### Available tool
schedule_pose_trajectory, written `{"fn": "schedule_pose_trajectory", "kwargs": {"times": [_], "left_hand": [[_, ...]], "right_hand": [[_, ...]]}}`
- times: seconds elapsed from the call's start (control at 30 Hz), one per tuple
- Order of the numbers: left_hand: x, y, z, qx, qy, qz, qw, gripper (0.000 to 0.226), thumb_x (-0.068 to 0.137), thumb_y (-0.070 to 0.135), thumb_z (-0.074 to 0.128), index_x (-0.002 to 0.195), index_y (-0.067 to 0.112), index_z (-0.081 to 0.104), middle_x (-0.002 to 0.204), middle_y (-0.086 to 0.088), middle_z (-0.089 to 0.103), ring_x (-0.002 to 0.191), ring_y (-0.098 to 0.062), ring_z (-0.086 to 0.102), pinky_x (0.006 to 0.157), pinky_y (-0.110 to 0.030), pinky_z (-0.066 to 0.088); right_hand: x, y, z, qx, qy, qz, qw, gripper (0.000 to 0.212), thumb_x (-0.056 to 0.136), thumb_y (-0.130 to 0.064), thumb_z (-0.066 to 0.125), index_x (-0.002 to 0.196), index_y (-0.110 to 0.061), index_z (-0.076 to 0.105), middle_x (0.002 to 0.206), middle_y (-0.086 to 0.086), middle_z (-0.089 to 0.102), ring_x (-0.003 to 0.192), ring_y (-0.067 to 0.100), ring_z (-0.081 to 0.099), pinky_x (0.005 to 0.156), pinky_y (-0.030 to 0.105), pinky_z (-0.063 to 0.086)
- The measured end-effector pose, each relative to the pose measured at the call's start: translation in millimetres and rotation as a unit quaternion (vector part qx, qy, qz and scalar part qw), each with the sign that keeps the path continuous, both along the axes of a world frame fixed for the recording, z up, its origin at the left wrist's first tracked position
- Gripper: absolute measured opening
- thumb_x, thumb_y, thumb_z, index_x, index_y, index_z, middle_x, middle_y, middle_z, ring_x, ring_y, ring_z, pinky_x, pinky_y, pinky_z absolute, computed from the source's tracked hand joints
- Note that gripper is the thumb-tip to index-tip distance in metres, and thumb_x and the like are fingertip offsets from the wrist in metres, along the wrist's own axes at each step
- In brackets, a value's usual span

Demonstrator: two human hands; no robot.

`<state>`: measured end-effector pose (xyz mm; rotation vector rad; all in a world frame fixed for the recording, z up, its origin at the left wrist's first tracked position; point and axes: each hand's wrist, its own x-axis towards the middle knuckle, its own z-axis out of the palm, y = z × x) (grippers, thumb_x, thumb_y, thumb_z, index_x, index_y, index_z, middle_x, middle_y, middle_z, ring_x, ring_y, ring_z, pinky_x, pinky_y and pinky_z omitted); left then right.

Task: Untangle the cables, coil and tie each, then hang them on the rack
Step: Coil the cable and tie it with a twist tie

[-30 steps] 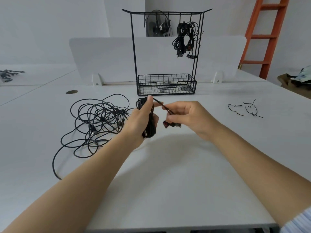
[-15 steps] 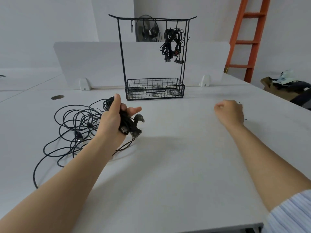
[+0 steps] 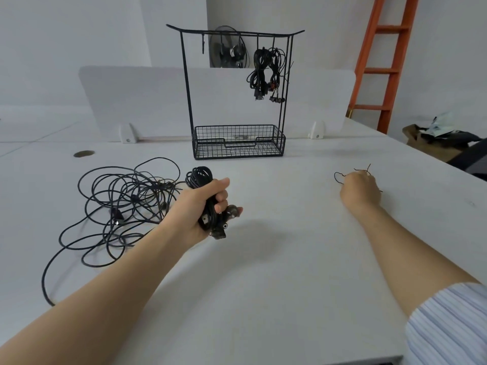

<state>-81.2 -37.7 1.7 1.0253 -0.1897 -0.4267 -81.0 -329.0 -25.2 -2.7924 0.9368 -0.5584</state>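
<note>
Bright, even, diffuse light lies over the white table; it falls from above and slightly from 10 o'clock, since the left hand with its coiled cable casts a faint, soft-edged shadow toward 4 o'clock; wide-angle stretch bends the edges, tilting the ladder at 1 o'clock; detail is slightly soft throughout.

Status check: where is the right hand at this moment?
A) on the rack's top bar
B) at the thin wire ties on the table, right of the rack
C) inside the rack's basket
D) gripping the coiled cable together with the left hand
B: the right hand is down on the table at the wire ties, while the left hand alone grips the coiled cable.
</note>
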Motion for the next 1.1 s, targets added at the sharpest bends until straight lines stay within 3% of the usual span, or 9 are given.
{"fn": "schedule_pose_trajectory", "kwargs": {"times": [0.1, 0.27, 0.37, 0.47, 0.53, 0.6, 0.87, 1.0, 1.1], "left_hand": [[-1.1, -1.3, -0.9, 0.005, 0.000, -0.008, 1.000, 0.030, 0.091, 0.004, 0.048, 0.064, 0.010, 0.038, 0.054, -0.001, 0.044, 0.031, -0.008, 0.033, 0.064, -0.032, 0.057], [-7.6, -1.8, 1.2, 0.014, -0.021, -0.004, 1.000, 0.027, 0.071, -0.003, 0.059, 0.055, 0.012, 0.042, 0.072, -0.013, 0.047, 0.030, -0.008, 0.037, 0.094, -0.032, 0.044], [-12.4, -1.6, 4.1, 0.030, -0.032, -0.032, 0.999, 0.029, 0.083, -0.010, 0.047, 0.063, 0.009, 0.039, 0.064, -0.014, 0.047, 0.038, -0.007, 0.051, 0.087, -0.025, 0.050], [-17.4, -1.6, 4.2, 0.057, -0.040, -0.102, 0.992, 0.029, 0.072, -0.017, 0.055, 0.063, 0.008, 0.045, 0.054, -0.013, 0.058, 0.033, -0.007, 0.041, 0.071, -0.021, 0.056], [-22.6, -3.8, 4.3, 0.080, -0.041, -0.139, 0.986, 0.022, 0.062, -0.013, 0.056, 0.056, 0.008, 0.056, 0.055, -0.012, 0.057, 0.028, -0.008, 0.035, 0.063, -0.022, 0.056], [-29.7, -6.7, 4.2, 0.113, -0.059, -0.177, 0.976, 0.013, 0.062, -0.007, 0.055, 0.058, 0.004, 0.062, 0.051, -0.010, 0.057, 0.027, -0.007, 0.033, 0.059, -0.021, 0.053], [-35.0, -10.4, -0.4, 0.135, -0.050, -0.306, 0.941, 0.016, 0.060, -0.008, 0.058, 0.066, 0.001, 0.070, 0.067, -0.014, 0.067, 0.035, -0.009, 0.045, 0.072, -0.026, 0.056], [-29.8, -10.1, -3.5, 0.148, -0.032, -0.296, 0.943, 0.005, 0.061, 0.007, 0.066, 0.064, 0.005, 0.070, 0.068, -0.013, 0.067, 0.059, -0.020, 0.062, 0.080, -0.035, 0.053], [-30.2, -12.0, -5.5, 0.180, -0.003, -0.274, 0.945, 0.019, 0.071, 0.013, 0.059, 0.052, 0.009, 0.059, 0.051, -0.008, 0.053, 0.054, -0.024, 0.060, 0.072, -0.039, 0.054]], "right_hand": [[-2.3, 3.4, 3.5, -0.006, 0.008, 0.000, 1.000, 0.026, 0.088, 0.005, 0.041, 0.108, 0.009, 0.057, 0.117, 0.027, 0.051, 0.112, 0.040, 0.047, 0.084, 0.041, 0.043], [-5.4, 12.7, 5.6, -0.040, 0.048, -0.014, 0.998, 0.025, 0.087, 0.004, 0.044, 0.110, 0.004, 0.056, 0.120, 0.022, 0.051, 0.118, 0.036, 0.043, 0.086, 0.040, 0.043], [-1.1, 32.2, 16.0, 0.028, -0.084, 0.038, 0.995, 0.023, 0.092, -0.005, 0.042, 0.105, 0.008, 0.054, 0.116, 0.026, 0.054, 0.113, 0.038, 0.046, 0.082, 0.040, 0.041], [-3.7, 83.3, 38.7, 0.252, -0.267, 0.215, 0.905, 0.010, 0.093, -0.009, 0.045, 0.095, -0.008, 0.054, 0.109, 0.019, 0.062, 0.104, 0.029, 0.056, 0.082, 0.032, 0.041], [-20.1, 125.9, 51.8, 0.339, -0.285, 0.351, 0.825, 0.017, 0.095, -0.010, 0.043, 0.083, -0.024, 0.044, 0.099, 0.005, 0.065, 0.093, 0.010, 0.059, 0.081, 0.026, 0.042], [-36.3, 155.8, 53.8, 0.353, -0.240, 0.435, 0.793, 0.022, 0.097, -0.012, 0.038, 0.082, -0.027, 0.039, 0.090, -0.004, 0.063, 0.089, 0.004, 0.058, 0.081, 0.019, 0.042], [-50.0, 166.8, 50.3, 0.198, -0.191, 0.495, 0.824, 0.005, 0.098, -0.017, 0.037, 0.095, -0.020, 0.035, 0.067, 0.029, 0.056, 0.058, 0.041, 0.050, 0.057, 0.048, 0.043], [-41.7, 158.0, 53.5, 0.152, -0.241, 0.476, 0.832, 0.001, 0.098, -0.015, 0.038, 0.097, -0.016, 0.038, 0.050, 0.002, 0.042, 0.041, 0.015, 0.037, 0.046, 0.035, 0.031], [-37.2, 153.8, 49.4, 0.138, -0.227, 0.459, 0.848, 0.008, 0.097, -0.014, 0.038, 0.101, -0.008, 0.043, 0.049, -0.005, 0.037, 0.040, 0.010, 0.032, 0.047, 0.031, 0.025]]}}
